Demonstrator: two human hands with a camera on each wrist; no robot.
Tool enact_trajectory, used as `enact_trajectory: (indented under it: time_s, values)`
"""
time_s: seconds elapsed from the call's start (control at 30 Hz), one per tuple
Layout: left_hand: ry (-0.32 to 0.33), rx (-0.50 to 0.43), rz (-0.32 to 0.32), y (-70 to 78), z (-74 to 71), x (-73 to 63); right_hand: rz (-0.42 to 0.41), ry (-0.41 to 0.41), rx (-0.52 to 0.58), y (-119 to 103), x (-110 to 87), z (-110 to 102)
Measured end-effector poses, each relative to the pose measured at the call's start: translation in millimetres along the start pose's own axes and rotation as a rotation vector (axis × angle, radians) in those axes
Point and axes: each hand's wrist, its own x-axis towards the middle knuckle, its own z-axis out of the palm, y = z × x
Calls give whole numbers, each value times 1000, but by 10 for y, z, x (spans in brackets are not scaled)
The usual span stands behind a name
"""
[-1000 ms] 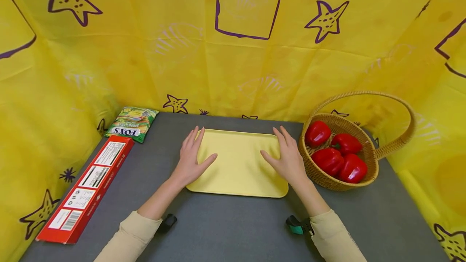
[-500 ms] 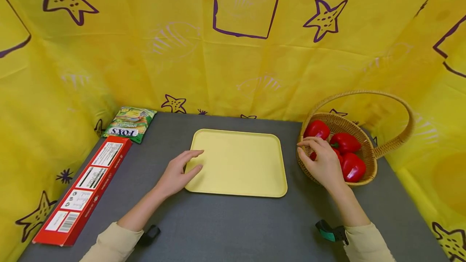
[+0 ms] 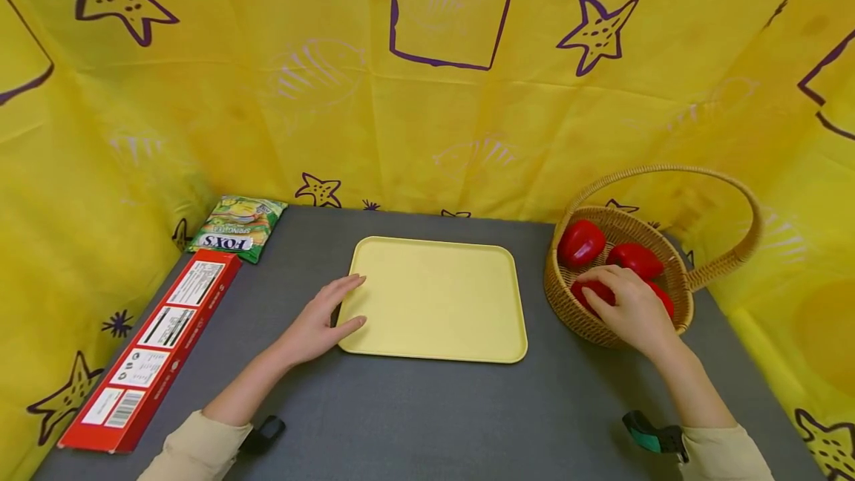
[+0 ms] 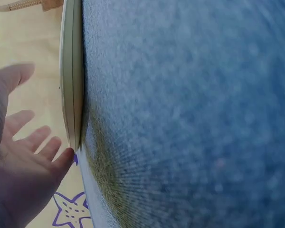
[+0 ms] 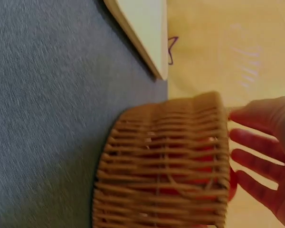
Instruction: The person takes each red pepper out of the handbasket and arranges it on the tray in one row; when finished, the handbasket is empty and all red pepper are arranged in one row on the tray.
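In the head view my left hand hovers at the left edge of a pale yellow tray, fingers apart and holding nothing. The left wrist view shows those fingers beside the tray's rim. My right hand is over a wicker basket of several red bell peppers. Its thumb and fingers are spread above the front-left bell pepper, partly covering it and the front-right one. From the right wrist, the fingers appear just above the basket's rim; whether they touch a pepper I cannot tell.
A tall handle arches over the basket's back and right. Along the left lie a long red box and a green Fox's packet. Yellow patterned cloth encloses the grey table at the back and sides.
My right hand has gone from over the tray to the basket, then further right above the front peppers. My left hand has drawn back leftward to the tray's left edge.
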Motion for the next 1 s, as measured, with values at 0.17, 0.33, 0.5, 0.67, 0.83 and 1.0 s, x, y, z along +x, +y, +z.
enact_trajectory:
  time_s: [0.17,0.33,0.5,0.67,0.83,1.0]
  values:
    - [-97,-20,-93,-38,-15,-24,-81,-110,-6,89,-2,-63]
    - [-162,-55,-137,-95,-6,-35,-130,-225,-11,173,20,-127]
    - [-205,-63,-148,-144,-4,-46,-156,-309,-18,229,72,-180]
    - [-246,-34,-156,-162,-12,-75,-120,-382,-49,265,127,-185]
    - [-256,-29,-153,-159,-17,-105,-136,-378,-116,307,152,-135]
    - [-240,-32,-155,-172,-1,-118,-138,-366,-193,330,158,-87]
